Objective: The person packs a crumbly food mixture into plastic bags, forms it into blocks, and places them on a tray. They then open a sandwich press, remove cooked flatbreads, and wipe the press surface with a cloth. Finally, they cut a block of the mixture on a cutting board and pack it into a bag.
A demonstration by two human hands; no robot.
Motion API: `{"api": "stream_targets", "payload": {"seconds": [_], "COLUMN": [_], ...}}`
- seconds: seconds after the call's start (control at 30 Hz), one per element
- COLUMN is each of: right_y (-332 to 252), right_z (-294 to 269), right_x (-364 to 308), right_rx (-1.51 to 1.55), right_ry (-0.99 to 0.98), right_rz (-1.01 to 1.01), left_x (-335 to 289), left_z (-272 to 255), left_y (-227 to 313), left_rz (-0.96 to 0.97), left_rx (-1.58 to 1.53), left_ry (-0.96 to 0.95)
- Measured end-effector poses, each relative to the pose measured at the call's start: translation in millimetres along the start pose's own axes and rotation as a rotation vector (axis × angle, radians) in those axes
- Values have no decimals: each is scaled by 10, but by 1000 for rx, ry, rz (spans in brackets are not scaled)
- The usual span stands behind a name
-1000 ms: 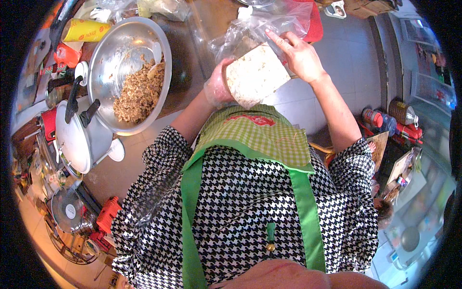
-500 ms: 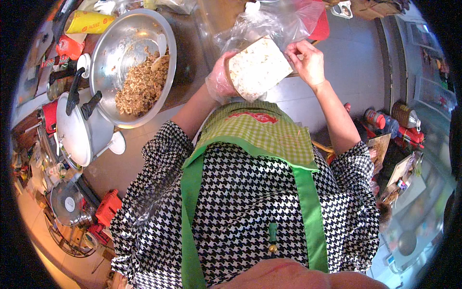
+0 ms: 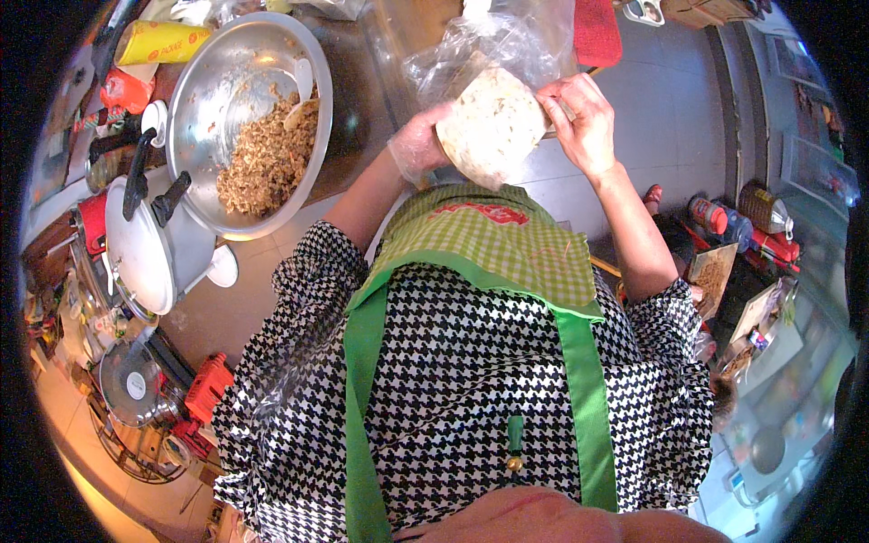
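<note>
A pale, speckled flatbread [image 3: 491, 125] lies across my left hand [image 3: 424, 145], which wears a thin clear plastic glove. That hand supports it from its left side and beneath; most of the fingers are hidden behind it. At the flatbread's upper right edge, my right hand [image 3: 584, 124] is bare and closed, thumb against fingers, pinching the rim. Just beyond the flatbread lies a crumpled clear plastic bag [image 3: 484, 52]. To the left stands a large steel bowl [image 3: 204, 118] holding a brown, crumbly, grain-like mixture [image 3: 267, 167] and a pale spoon [image 3: 304, 83].
Beside the bowl is a pot with a white lid [image 3: 140, 258] and black handles. A yellow roll-shaped package [image 3: 163, 42] lies at the upper left. Red cloth or plastic [image 3: 597, 34] hangs past the bag. Bottles [image 3: 765, 210] stand on the floor at right.
The flatbread has turned and tilted, so its outline looks rounder than the earlier squarish one. My right hand has shifted slightly right along its edge. The bowl stays put.
</note>
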State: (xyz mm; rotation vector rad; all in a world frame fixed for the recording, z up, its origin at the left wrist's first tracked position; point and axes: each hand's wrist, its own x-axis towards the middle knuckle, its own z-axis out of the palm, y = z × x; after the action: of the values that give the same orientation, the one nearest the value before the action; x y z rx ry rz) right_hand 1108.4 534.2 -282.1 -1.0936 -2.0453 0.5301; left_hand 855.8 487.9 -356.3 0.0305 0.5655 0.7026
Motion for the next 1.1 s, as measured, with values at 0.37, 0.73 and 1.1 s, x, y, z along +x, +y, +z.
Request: {"api": "stream_targets", "payload": {"seconds": [0.37, 0.73, 1.1], "right_y": [96, 391, 496], "right_z": [-173, 305, 372], "right_x": [-87, -465, -905], "right_rx": [-101, 87, -27], "right_ry": [5, 151, -26], "right_rz": [40, 445, 348], "left_x": [46, 129, 344], "left_z": [130, 110, 161], "left_y": [-242, -275, -167], "left_rz": [21, 126, 189], "left_rx": [382, 173, 241], "left_ry": [52, 131, 66]}}
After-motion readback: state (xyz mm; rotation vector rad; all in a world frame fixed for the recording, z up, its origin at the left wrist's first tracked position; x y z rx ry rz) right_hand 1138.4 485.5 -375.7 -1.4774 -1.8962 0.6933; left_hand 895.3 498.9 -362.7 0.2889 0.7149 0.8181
